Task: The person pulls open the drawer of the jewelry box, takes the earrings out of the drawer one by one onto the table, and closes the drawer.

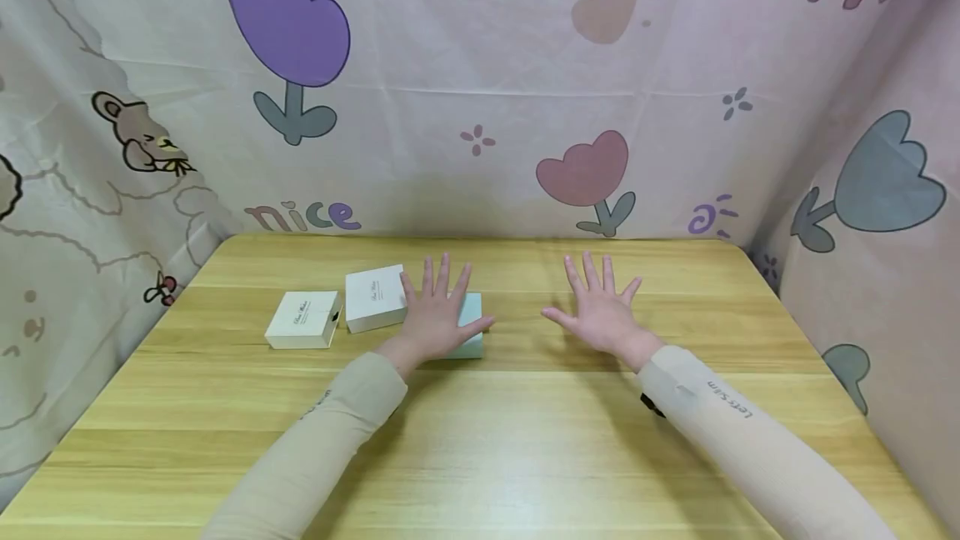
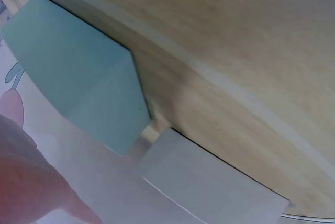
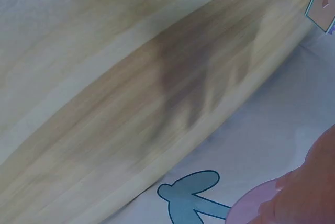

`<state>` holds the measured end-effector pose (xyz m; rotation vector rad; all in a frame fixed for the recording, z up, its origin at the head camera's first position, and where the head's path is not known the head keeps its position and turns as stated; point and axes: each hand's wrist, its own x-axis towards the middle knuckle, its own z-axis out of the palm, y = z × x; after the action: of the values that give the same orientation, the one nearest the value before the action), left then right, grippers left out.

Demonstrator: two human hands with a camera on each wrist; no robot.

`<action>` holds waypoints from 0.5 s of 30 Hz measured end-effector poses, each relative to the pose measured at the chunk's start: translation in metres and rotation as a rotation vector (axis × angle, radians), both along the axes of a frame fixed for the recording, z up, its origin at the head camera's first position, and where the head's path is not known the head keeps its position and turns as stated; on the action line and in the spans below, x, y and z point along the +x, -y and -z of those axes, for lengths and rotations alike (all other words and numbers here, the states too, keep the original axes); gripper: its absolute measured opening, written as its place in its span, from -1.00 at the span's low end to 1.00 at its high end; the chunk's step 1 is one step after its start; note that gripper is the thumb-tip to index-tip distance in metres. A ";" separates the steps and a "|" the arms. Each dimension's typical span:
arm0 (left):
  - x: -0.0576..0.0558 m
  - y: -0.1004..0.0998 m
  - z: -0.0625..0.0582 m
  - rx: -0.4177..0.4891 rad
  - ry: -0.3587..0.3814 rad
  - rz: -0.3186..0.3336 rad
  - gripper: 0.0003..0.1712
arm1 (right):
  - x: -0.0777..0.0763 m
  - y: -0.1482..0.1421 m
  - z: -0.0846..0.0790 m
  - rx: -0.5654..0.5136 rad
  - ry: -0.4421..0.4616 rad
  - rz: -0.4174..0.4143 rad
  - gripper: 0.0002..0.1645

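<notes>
My left hand [image 1: 435, 315] is held out with its fingers spread, overlapping a pale teal box [image 1: 471, 340] in the head view and hiding much of it. Left of that hand lies a white box [image 1: 375, 298] with small dark lettering on its lid. A second white box [image 1: 303, 319], with a dark tab on its right side, sits further left. The left wrist view shows the teal box [image 2: 78, 67] beside a white box [image 2: 209, 182], with part of the hand at lower left. My right hand [image 1: 602, 319], fingers spread too, hovers over bare wood and holds nothing.
The wooden table [image 1: 510, 457] carries the boxes toward its back left. A printed cloth [image 1: 435, 40] with flowers hangs behind the table and along both sides. Shadows of the arms fall across the wood.
</notes>
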<state>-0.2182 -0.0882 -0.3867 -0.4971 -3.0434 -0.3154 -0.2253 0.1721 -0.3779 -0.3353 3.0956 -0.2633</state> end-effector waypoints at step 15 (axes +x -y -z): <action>0.011 0.019 -0.007 -0.110 0.225 0.114 0.15 | -0.002 -0.005 0.002 -0.005 0.019 0.000 0.12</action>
<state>-0.2074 -0.1074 -0.3796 -0.6876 -3.2711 -0.2220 -0.2269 0.1770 -0.3797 -0.3315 3.0766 -0.2725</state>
